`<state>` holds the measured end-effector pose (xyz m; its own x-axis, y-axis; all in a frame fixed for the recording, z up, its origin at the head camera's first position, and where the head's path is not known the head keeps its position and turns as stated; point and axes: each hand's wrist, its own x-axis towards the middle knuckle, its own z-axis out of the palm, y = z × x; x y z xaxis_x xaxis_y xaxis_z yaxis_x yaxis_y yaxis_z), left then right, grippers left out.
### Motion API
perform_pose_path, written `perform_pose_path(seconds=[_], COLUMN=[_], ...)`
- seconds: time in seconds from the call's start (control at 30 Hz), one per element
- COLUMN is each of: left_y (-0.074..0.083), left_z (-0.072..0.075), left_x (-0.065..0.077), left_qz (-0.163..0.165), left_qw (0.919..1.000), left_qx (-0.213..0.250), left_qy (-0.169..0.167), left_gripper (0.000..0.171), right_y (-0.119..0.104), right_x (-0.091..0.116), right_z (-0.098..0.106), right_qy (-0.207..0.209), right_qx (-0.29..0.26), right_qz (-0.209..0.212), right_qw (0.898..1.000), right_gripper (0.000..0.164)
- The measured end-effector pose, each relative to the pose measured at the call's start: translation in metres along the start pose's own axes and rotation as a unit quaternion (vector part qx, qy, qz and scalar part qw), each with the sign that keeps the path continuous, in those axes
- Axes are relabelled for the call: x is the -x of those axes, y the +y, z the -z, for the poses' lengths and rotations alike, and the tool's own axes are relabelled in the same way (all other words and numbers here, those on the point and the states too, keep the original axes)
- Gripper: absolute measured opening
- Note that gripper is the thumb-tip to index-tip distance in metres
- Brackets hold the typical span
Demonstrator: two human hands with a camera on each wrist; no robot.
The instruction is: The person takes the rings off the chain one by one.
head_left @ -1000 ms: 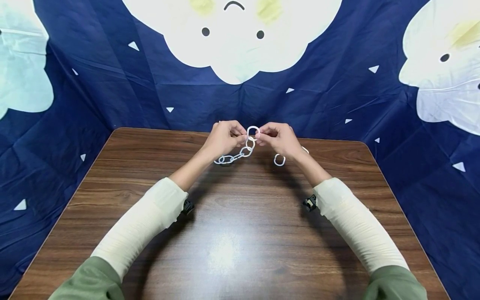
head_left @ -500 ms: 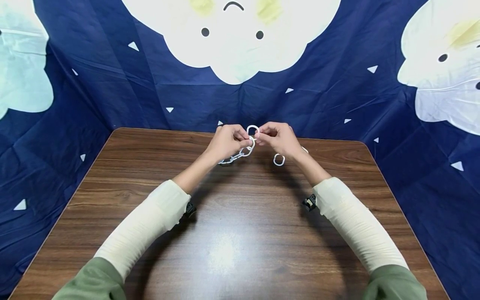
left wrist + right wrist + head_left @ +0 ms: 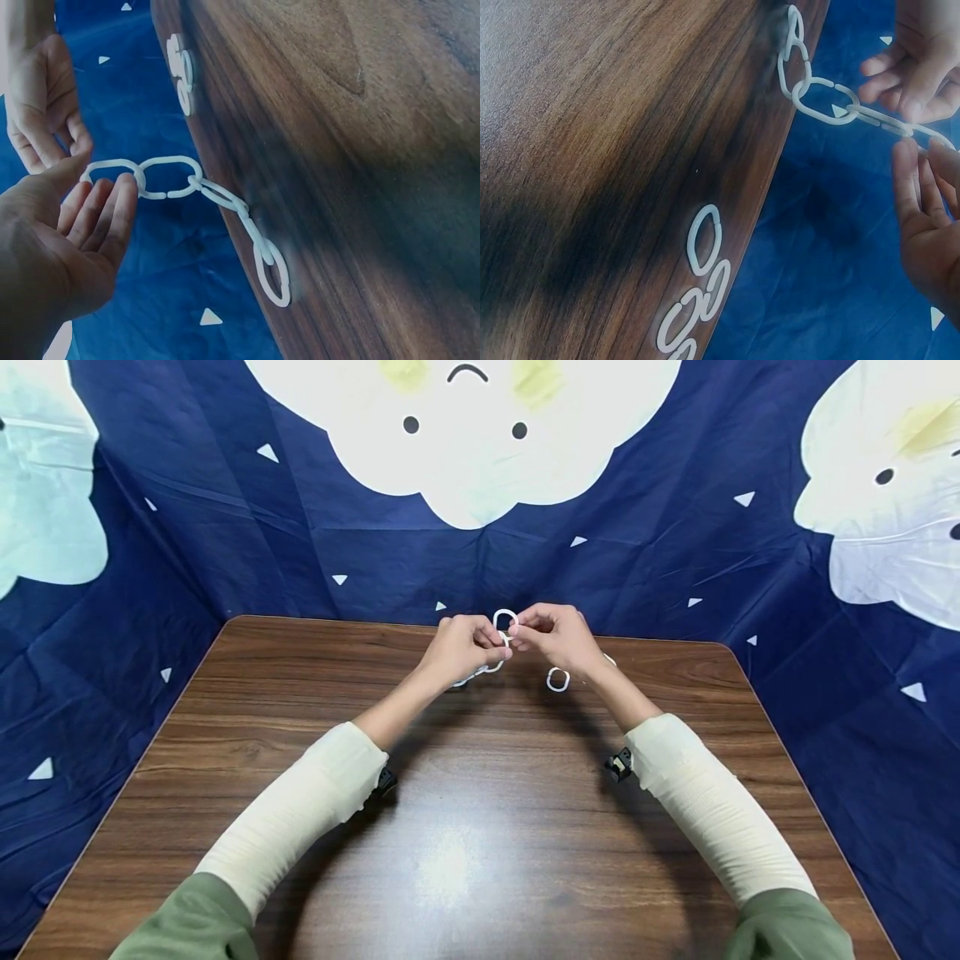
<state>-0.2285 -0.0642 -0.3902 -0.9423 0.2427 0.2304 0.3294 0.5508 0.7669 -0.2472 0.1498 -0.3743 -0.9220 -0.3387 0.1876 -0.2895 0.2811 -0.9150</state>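
Note:
A white chain of oval plastic links point(image 3: 172, 160) runs from between my hands down to the table's far edge. In the head view my left hand point(image 3: 461, 652) is at the chain's upper end, thumb and fingers about a link. Close against it, my right hand point(image 3: 558, 633) pinches the topmost link point(image 3: 506, 612), which stands up between the hands. The exact contact of the left fingertips is partly hidden. The right wrist view shows the lower links point(image 3: 826, 100) hanging over the edge, the last one point(image 3: 794, 26) lying on the wood.
Several loose white links point(image 3: 704, 238) lie near the far edge of the brown wooden table point(image 3: 450, 793), below the right forearm. A dark blue cloth point(image 3: 360, 552) with white clouds and triangles hangs behind and on both sides.
My left hand has moved right and slightly down along the chain, covering more of its links. The right hand has stayed nearly still with the top link.

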Motion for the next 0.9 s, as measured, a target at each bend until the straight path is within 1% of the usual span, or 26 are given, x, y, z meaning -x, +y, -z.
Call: perform_pose_path(seconds=[0.3,0.6,0.9], left_y=[0.0024,0.0005,0.0029], left_z=[-0.0018,-0.0060,-0.0073], left_x=[0.0012,0.0023,0.0027], left_qz=[0.014,0.024,0.029], left_qw=[0.9998,0.9995,0.9988], left_qx=[-0.007,-0.016,-0.040], left_qy=[0.007,0.010,0.008], left_gripper=[0.019,0.022,0.022], right_y=[-0.0024,-0.0011,-0.0002], right_x=[-0.0011,-0.0015,-0.0016], right_z=[0.0009,0.0002,-0.0011], right_qy=[-0.007,-0.005,-0.007], right_qx=[0.012,0.028,0.024], right_qz=[0.004,0.005,-0.001], right_qw=[1.000,1.000,1.000], right_gripper=[0.015,0.016,0.015])
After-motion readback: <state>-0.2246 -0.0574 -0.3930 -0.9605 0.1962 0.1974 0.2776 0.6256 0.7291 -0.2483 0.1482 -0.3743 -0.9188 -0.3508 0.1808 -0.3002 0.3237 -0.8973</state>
